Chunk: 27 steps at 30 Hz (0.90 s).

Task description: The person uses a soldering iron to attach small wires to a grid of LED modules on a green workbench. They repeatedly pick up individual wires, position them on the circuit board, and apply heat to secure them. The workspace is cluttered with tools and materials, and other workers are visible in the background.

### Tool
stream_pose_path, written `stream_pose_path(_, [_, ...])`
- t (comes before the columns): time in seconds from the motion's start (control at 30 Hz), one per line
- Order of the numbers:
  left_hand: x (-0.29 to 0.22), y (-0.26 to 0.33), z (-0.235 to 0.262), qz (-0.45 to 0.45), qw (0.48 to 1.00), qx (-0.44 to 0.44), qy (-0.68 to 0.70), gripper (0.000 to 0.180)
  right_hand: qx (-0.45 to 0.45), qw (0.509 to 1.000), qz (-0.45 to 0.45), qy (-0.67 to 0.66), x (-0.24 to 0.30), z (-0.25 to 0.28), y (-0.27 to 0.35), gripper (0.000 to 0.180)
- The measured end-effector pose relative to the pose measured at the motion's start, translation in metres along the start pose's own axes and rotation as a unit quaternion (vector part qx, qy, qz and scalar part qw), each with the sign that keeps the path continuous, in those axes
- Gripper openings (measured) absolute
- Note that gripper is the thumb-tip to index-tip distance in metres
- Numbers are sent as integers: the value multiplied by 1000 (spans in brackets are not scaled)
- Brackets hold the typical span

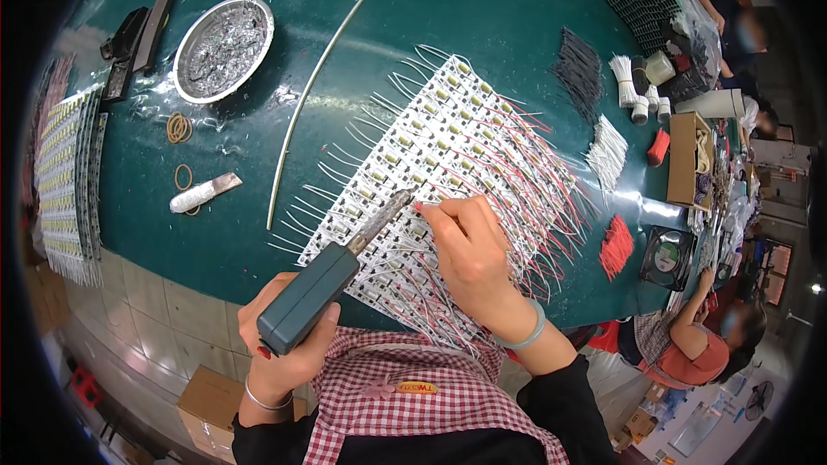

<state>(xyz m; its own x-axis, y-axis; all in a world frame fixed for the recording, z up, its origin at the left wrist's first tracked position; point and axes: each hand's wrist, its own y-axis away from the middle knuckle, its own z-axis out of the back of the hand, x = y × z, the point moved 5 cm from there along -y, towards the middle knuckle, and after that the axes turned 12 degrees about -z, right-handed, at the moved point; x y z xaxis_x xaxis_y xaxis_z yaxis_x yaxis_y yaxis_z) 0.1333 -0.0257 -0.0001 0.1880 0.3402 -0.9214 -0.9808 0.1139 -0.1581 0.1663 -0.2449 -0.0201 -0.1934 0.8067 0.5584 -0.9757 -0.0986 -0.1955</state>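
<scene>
My left hand (293, 357) is wrapped around the dark green handle of a soldering gun (312, 294). Its metal tip reaches up and right over a panel of small circuit boards (392, 155). Close to that tip, my right hand (472, 250) is closed in a pinch, with what looks like the end of a thin red wire at the fingertips; the rest of it is hidden. White wires (349, 155) stick out along the panel's left side. Many red wires (538, 185) fan out on the right side.
A silvery bowl (269, 26) of metallic scraps stands far left, above rubber bands (178, 127) and a wrapped blade (205, 193). Stacked panels (65, 181) line the left edge. Black (577, 73), white (607, 153) and red wire bundles (616, 247) lie right, near a fan (668, 258). Other people sit beyond.
</scene>
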Motion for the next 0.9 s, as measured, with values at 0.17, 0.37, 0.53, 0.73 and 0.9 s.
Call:
stream_pose_path(0.17, [0,2,-1,-28,999,-2,-18,21,-11,1000,-1,2,1,-2,0,25])
stream_pose_path(0.37, [0,3,-2,-12,999,3,-33,19,-13,1000,-3,14,1,-3,2,28])
stream_pose_path(0.53, [-1,2,-3,-15,999,6,-40,19,-14,1000,3,18,1,-4,4,32])
stream_pose_path(0.73, [-1,2,-5,-37,999,-20,-20,17,-11,1000,0,12,1,-5,4,32])
stream_pose_path(0.9, [-3,0,-5,-36,999,2,-34,17,-13,1000,-1,13,1,-4,3,32])
